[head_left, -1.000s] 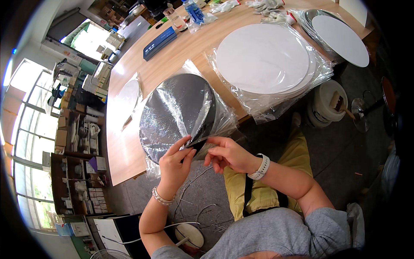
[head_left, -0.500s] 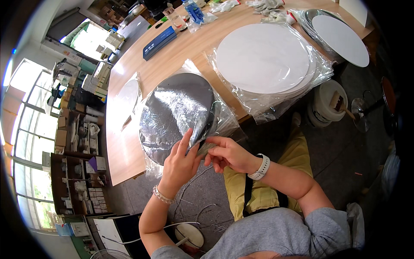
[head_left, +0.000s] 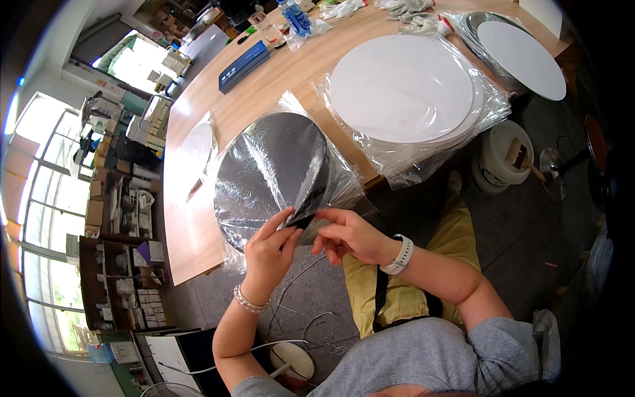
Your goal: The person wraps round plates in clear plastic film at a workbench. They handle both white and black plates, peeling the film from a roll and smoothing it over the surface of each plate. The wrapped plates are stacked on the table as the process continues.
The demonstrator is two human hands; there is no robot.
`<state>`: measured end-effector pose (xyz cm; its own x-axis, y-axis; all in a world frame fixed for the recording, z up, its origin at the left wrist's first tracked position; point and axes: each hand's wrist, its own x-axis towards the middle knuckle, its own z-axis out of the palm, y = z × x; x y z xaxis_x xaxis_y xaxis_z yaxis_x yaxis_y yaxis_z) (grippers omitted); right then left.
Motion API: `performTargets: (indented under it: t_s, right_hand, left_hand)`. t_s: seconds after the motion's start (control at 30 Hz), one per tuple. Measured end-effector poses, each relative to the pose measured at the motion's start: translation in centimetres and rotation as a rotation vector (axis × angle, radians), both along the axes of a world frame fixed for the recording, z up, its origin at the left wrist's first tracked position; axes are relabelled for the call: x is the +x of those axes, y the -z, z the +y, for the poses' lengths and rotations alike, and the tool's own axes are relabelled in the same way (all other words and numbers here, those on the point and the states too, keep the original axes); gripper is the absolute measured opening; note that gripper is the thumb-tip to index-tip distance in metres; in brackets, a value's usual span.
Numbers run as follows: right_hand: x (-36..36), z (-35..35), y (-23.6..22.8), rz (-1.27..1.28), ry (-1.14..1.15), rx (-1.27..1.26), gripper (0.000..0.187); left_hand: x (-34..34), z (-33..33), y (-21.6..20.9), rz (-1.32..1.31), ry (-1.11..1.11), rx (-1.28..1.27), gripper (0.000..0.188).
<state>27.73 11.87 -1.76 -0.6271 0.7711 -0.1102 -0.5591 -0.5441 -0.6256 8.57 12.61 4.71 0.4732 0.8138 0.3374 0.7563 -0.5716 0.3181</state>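
A round dark disc [head_left: 264, 152] in a clear plastic bag [head_left: 345, 173] lies on top of a stack at the table's near edge. Glossy film over the disc is creased, with folds running toward my hands. My left hand [head_left: 266, 248] pinches the bag's near edge, thumb and forefinger close together just over the disc's rim. Close by on its right, my right hand [head_left: 354, 235] holds the bag's edge between thumb and forefinger, its other fingers curled. A small dark strip shows between the two hands.
A bagged stack of white discs [head_left: 403, 86] lies to the right, another white disc [head_left: 522, 59] beyond it. A blue box [head_left: 243, 66], a bottle [head_left: 295, 16] and gloves [head_left: 405, 8] are farther back. A white bucket [head_left: 506, 155] stands on the floor, right of the table.
My left hand has drawn slightly down and left, its forefinger now bent toward the thumb instead of stretched over the disc. The film is pulled into sharper creases. My right hand has hardly moved.
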Motion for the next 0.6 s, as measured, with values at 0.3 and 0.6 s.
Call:
performTargets:
  t_s: [0.3,0.6]
  right_hand:
    - [0.0,0.0,0.3,0.027,0.006,-0.005,0.042]
    - [-0.3,0.0,0.3,0.025,0.014,-0.002,0.048]
  left_hand:
    - [-0.8,0.5,0.0,0.393,0.146,0.257,0.025]
    - [0.3,-0.1,0.2,0.400,0.072,0.258,0.012]
